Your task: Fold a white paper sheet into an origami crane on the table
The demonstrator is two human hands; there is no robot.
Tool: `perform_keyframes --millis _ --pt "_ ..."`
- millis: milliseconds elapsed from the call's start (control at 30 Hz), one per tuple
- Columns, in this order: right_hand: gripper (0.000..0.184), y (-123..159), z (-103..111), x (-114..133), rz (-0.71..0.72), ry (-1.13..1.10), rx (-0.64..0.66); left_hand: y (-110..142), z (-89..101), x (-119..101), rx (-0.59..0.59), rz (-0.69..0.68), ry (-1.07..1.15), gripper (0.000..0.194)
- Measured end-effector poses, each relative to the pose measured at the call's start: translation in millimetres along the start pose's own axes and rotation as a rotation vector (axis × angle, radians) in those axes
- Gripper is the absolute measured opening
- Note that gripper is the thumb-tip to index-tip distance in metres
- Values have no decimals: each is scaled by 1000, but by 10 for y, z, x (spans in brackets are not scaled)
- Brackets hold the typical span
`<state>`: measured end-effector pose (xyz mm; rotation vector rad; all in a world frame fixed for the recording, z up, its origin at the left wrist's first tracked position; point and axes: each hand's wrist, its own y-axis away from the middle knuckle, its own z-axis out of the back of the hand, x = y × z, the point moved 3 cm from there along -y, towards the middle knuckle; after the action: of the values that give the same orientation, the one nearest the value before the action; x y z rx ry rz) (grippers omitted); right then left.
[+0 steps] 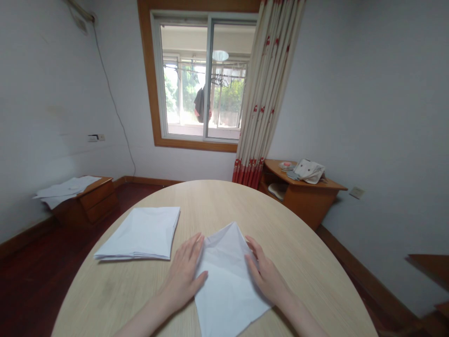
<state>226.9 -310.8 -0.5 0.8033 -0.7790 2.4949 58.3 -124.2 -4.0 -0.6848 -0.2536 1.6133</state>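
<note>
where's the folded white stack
In the head view, the folded white stack lies on the oval table, left of the left hand and the partly folded sheet.

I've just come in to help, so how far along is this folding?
Done: a neat stack of folded white sheets lies on the table. In hand: one white sheet, folded to a point, with the left hand and right hand at either side. Left: probably the loose white sheets on the low wooden cabinet.
</note>
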Motion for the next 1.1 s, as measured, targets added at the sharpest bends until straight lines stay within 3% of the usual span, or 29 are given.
perform_keyframes --millis 333,500,767,867,1100 --pt "44 -21 -60 -173 -48 101 -165 5 30 -186 194 -66 158 38" --pt "45 -19 -112 -206 4 223 -202 34 13 -223 314 -52 162 40" --pt "44 -17 -77 -111 127 518 -297 63 -64 -158 399 2 148 49" --pt "42 -13 -109 -123 154 514 -232 65 -95 -131 357 -25 171 47" --pt "47 -10 -170 -5 226 243 130 74 -178 -61 258 -39 184 39"
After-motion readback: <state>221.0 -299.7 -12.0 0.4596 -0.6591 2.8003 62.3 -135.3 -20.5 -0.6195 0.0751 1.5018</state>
